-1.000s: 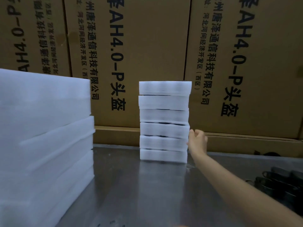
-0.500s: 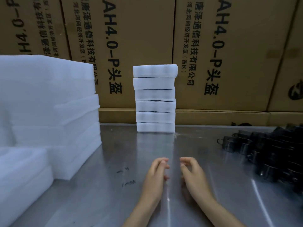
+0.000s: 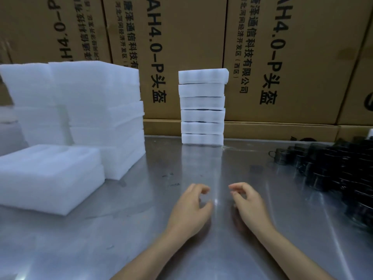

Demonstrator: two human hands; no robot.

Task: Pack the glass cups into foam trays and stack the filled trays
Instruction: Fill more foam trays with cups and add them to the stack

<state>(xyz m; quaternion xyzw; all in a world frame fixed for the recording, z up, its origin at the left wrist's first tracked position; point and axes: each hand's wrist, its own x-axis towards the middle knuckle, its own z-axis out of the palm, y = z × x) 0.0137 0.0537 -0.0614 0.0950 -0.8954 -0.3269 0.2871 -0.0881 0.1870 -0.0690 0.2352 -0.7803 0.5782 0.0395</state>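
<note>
Status, judged from present layout: partly complete. Six filled trays [image 3: 202,107] stacked in one column at far edge of steel table [image 3: 141,229], against cardboard boxes [image 3: 181,47]; dark slivers between layers suggest cups inside, contents otherwise hidden. Left of that column: tall piles of foam trays [image 3: 96,118], apparently unfilled; nearer, left of column, a low pile with top tray [image 3: 48,160] showing bare recesses. Right of column: heap of dark glass cups [image 3: 339,168], unpacked. Left hand [image 3: 189,209] and right hand [image 3: 249,205] in front of column, over table, fingers loosely curled, holding nothing. Remaining: fill and stack further trays.
</note>
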